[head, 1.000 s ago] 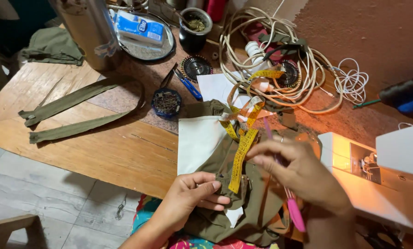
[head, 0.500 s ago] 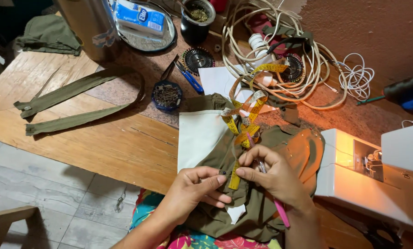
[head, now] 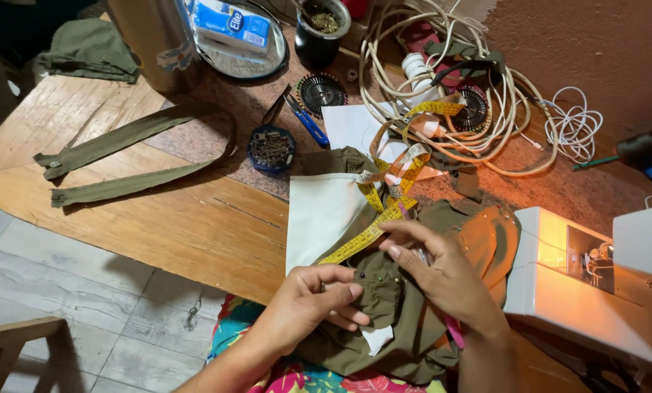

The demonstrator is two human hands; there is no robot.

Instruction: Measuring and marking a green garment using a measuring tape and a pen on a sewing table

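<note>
Table edge | both hands pinch olive garment | tape touching

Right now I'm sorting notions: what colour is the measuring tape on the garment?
Yellow flexible measuring tape, clearest in the head view.

A rounded wooden table carries two long olive fabric strips, a small blue round tin of pins, blue-handled scissors, a round metal tray, a tangle of cream cables, a white sewing machine and an olive green garment.
</note>
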